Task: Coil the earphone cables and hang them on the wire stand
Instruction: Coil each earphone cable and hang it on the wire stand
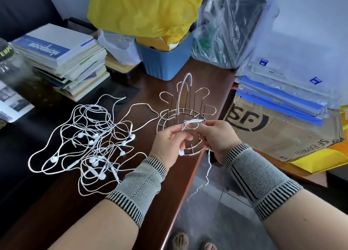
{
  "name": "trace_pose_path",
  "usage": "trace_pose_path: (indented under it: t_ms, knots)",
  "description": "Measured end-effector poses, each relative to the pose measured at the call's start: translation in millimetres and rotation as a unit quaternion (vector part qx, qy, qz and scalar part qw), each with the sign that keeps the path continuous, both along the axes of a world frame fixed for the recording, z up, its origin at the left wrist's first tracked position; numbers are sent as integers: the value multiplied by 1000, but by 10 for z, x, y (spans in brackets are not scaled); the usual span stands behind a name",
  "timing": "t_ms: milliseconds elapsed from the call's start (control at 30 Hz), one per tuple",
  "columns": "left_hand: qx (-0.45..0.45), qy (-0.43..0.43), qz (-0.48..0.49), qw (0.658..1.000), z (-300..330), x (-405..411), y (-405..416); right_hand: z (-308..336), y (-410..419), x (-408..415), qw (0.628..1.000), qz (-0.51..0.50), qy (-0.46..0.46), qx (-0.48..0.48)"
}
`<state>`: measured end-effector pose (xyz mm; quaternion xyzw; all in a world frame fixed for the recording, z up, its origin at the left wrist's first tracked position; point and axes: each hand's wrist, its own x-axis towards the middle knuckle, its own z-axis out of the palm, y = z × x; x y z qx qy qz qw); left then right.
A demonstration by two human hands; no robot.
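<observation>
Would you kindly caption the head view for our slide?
Both hands, left and right, wind one earphone cable before the wire stand, tangled earphones waiting alongside.

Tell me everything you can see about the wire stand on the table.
The wire stand is thin, shiny metal, copper-tinted. It has a round ringed base, straight uprights ending in rounded loop hooks that splay outward, and a taller arched handle of twisted-looking wire at the centre. It stands upright near the right edge of the dark brown table, in front of the blue bin and right of the tangled earphone pile. Nothing hangs on it. Both hands work a cable in front of it, hiding part of the base.
</observation>
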<state>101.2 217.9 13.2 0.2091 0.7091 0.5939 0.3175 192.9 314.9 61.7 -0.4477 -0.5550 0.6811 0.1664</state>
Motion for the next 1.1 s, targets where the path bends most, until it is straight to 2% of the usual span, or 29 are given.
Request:
trace_pose_path:
  t_ms: [167, 333, 567, 667, 833, 967, 1100]
  knots:
    - [35, 38, -29, 998, 5, -46, 14, -56, 56, -21, 999, 35, -3, 24]
    - [90, 0, -18, 996, 39, -2, 27, -165, 87, -21, 996, 62, 6, 56]
    - [85, 81, 7, 993, -91, -7, 6, -345, 133, 42, 987, 101, 40, 119]
    - [111, 69, 30, 991, -123, -6, 9, -395, 122, 90, 984, 57, 113, 126]
    - [157, 34, 41, 986, -202, 94, -44, -376, 11, 102, 948, -37, 176, 262]
    - [165, 37, 18, 985, -149, 99, -72, -279, -90, 43, 926, -78, 147, 339]
    - [177, 12, 21, 984, -87, 96, -98, -242, -177, -14, 910, -91, 78, 396]
